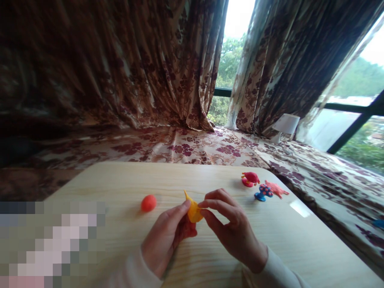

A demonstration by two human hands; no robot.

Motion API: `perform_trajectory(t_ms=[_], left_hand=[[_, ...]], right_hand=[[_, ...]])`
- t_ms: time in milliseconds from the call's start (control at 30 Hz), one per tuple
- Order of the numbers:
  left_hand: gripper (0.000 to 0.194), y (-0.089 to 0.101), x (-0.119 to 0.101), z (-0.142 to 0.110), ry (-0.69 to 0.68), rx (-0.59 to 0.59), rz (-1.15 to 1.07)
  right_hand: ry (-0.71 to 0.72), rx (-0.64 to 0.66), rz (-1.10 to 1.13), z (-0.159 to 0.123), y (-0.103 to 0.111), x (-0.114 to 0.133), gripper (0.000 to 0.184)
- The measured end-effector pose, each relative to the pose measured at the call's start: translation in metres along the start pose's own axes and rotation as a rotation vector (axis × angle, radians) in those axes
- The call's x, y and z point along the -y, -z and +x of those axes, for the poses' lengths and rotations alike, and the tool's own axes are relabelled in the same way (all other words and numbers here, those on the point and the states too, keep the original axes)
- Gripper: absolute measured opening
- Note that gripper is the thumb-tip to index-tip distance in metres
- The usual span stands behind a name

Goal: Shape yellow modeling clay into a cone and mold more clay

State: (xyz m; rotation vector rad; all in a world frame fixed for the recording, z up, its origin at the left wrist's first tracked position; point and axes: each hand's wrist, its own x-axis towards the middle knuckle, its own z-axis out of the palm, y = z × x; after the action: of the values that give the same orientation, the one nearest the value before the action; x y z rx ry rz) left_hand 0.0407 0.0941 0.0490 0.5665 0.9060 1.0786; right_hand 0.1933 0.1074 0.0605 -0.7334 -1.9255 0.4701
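Note:
A yellow piece of modelling clay [195,213], rounded below with a thin pointed tip at its upper left, is held above the table between my two hands. My left hand [168,230] grips it from the left, thumb on its near face and fingers curled underneath. From the right, my right hand [232,228] pinches its side with the thumb and fingertips. To the left of my hands an orange-red clay ball [149,203] rests on the table. The fingers hide part of the yellow clay.
On the pale wooden table [126,180], at the back right, stand a red clay figure [251,178], a blue mushroom-like figure with pink dots [264,192] and a pink figure [276,189]. A white lamp [286,124] stands near the windows behind. The lower left is pixelated.

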Motion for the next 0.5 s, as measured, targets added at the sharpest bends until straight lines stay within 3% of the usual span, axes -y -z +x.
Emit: perform_trajectory(t_ms=[333,500], left_hand=[[0.043,0.0005,0.0003,0.0004,-0.01,-0.002,0.031],[0.032,0.0029,-0.0001,0.0023,0.04,-0.008,-0.039]], right_hand=[[-0.045,0.011,0.007,0.0005,-0.0004,0.0013,0.013],[-0.049,-0.001,0.05,-0.0004,-0.0004,0.0014,0.013]])
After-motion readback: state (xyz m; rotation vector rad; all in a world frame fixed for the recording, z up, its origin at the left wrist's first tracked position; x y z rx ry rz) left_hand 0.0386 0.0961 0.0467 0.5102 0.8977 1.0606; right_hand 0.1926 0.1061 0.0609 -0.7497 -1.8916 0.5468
